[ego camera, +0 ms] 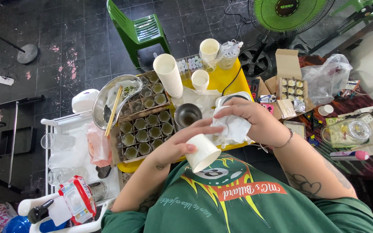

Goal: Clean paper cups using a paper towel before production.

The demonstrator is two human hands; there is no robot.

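Observation:
My left hand [182, 144] grips a white paper cup [203, 153], tilted on its side with its mouth toward my green shirt. My right hand [251, 118], with a bracelet on the wrist, clutches a crumpled white cloth [235, 128] just above the cup's base. Both hands hover at the near edge of a yellow tray [221, 80]. A small dark metal bowl [187, 115] sits right beyond my left fingers.
Cardboard grids of small glass jars [145, 129] fill the tray's left side. Beside them are a metal bowl with chopsticks [113, 103], a stack of paper cups [169, 73] and a single cup [200, 80]. An open box of jars [292, 88], a plastic bag [327, 77], a green chair [141, 30] and a fan [288, 15] stand around.

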